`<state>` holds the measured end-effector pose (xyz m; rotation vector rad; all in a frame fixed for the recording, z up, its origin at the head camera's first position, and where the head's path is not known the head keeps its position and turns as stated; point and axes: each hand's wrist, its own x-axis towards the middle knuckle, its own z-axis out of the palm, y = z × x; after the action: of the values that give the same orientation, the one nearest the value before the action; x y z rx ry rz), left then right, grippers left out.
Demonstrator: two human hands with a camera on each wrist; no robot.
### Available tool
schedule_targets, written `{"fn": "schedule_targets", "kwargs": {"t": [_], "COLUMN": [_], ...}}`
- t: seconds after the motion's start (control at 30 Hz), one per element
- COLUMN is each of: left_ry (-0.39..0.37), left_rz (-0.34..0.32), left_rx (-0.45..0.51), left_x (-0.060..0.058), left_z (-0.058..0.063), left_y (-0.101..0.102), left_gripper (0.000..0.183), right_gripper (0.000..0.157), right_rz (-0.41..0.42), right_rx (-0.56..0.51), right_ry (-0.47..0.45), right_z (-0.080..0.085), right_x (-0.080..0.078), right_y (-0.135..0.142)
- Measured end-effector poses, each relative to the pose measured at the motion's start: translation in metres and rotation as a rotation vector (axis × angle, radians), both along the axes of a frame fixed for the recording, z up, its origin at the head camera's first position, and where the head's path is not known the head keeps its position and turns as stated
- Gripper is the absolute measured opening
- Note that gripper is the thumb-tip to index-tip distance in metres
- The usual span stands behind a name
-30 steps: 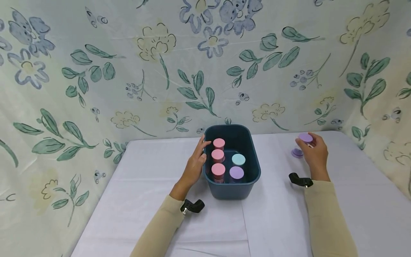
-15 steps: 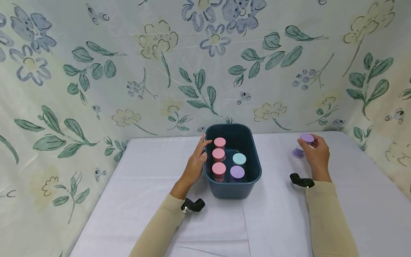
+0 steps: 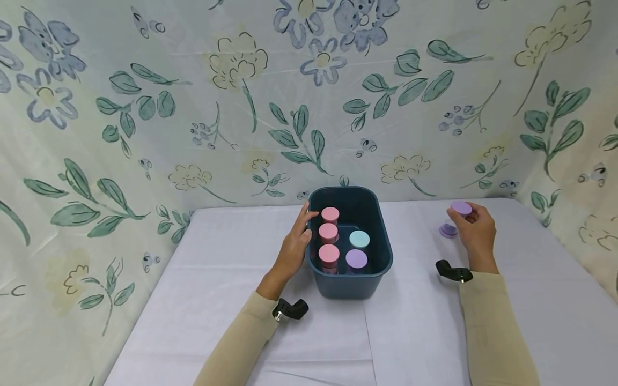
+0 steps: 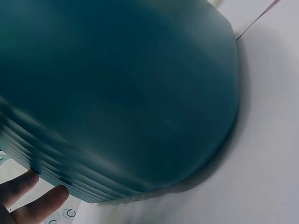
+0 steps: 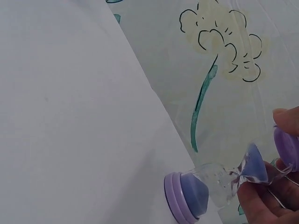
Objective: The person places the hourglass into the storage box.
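In the head view my right hand (image 3: pixel 475 233) holds a sand timer by its upper end, with the purple top cap (image 3: pixel 461 208) at the fingertips. Its lower purple cap (image 5: pixel 180 198) is on the white table; clear bulbs with blue sand show between the caps in the right wrist view. My left hand (image 3: pixel 291 249) rests on the left side of a dark blue bin (image 3: pixel 350 287), its fingers at the rim. Two of that hand's fingers (image 4: pixel 42 205) show beside the bin's ribbed wall in the left wrist view.
Inside the bin stand three pink-capped pieces (image 3: pixel 329 254), a light-blue-capped one (image 3: pixel 359 239) and a purple-capped one (image 3: pixel 356 259). A white cloth covers the table (image 3: pixel 241 241). Behind it hangs a flower-patterned cloth (image 3: pixel 217 134).
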<state>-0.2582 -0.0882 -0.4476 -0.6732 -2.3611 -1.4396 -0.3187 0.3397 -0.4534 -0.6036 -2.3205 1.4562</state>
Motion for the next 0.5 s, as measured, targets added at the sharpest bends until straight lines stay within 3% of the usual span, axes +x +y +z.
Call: {"fn": "schedule_targets", "kwargs": {"t": [0.5], "left_ry": [-0.006], "left_rz": [0.007], "left_rx": [-0.015], "left_x": [-0.003], "left_z": [-0.001], "left_y": [-0.001], "left_gripper": [0.049], "right_gripper": [0.077], "right_rz": [0.041], "right_rx": [-0.026], "right_ry": [-0.003], "right_z": [0.025], "right_x": [0.01], "right_y": [-0.019]}}
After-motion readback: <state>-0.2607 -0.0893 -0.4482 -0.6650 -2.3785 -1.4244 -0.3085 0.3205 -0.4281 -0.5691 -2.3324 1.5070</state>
